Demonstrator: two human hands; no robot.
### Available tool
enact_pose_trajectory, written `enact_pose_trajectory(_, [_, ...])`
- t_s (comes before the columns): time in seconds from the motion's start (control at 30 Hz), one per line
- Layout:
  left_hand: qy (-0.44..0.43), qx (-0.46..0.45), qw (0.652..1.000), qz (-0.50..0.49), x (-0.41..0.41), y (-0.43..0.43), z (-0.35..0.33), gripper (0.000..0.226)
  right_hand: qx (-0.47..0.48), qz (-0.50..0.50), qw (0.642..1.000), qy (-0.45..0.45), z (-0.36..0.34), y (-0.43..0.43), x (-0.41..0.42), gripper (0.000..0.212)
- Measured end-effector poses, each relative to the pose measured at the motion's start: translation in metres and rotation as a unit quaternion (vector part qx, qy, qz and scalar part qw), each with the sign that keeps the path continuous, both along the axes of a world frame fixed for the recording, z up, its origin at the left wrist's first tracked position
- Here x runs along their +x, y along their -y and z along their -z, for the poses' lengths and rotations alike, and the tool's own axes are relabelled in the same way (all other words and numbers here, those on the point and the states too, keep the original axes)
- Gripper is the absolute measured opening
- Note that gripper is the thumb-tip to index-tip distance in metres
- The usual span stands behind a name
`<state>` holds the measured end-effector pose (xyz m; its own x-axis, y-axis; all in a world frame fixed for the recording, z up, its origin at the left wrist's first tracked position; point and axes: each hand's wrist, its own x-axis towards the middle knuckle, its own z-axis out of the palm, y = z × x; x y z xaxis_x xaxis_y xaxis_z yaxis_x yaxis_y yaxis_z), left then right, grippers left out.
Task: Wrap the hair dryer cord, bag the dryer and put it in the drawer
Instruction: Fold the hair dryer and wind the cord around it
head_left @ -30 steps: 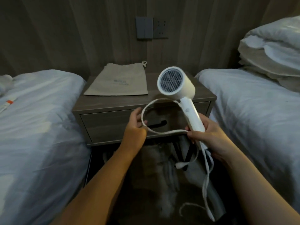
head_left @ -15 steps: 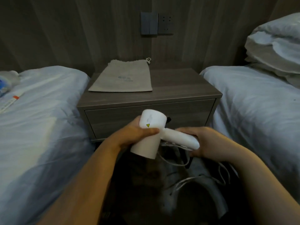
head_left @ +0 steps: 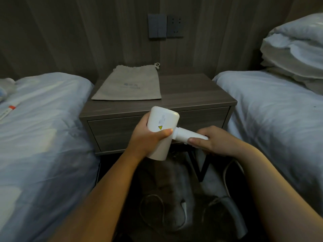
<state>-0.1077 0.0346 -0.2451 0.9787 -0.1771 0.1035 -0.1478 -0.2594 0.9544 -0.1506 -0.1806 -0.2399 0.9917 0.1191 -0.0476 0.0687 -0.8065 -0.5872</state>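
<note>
I hold a white hair dryer (head_left: 162, 123) in front of the shut drawer (head_left: 115, 131) of a grey-brown nightstand (head_left: 192, 95). My left hand (head_left: 145, 137) grips its barrel, thumb across the front below a yellow warning sticker. My right hand (head_left: 211, 140) grips the handle, which points right. The white cord (head_left: 227, 173) hangs loose from under my right hand down to the floor, where it loops. A flat beige drawstring bag (head_left: 129, 84) lies on the left of the nightstand top.
White-sheeted beds stand on either side, the left bed (head_left: 38, 137) and the right bed (head_left: 272, 109) with stacked pillows (head_left: 295, 49). A switch and socket (head_left: 165, 26) sit on the wood-panelled wall. The floor between the beds is dark.
The dryer was upright in my right hand with the cord looped through my left. It now lies sideways and lower, my left hand has taken the barrel, and the cord hangs free.
</note>
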Motion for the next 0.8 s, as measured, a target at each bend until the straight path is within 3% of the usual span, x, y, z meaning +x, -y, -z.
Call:
enact_pose_trajectory(0.37, [0.031,-0.025,0.998,-0.049,0.01,-0.007,0.002,0.06,0.071,0.053,0.995,0.056,0.016,-0.013,0.014,0.038])
enact_pose_trajectory(0.53, [-0.019,-0.106,0.989,-0.101,0.013,-0.002,0.0,0.057,0.191,0.126,0.966,0.117,0.024,-0.043,0.015,0.043])
enact_pose_trajectory(0.67, [-0.013,-0.095,0.993,-0.066,0.014,-0.009,-0.004,0.057,0.181,0.107,0.972,0.104,0.017,-0.046,0.01,0.043])
enact_pose_trajectory(0.8, [-0.028,-0.126,0.99,-0.051,0.01,-0.011,-0.009,0.036,0.167,0.107,0.973,0.118,0.01,-0.048,0.006,0.045])
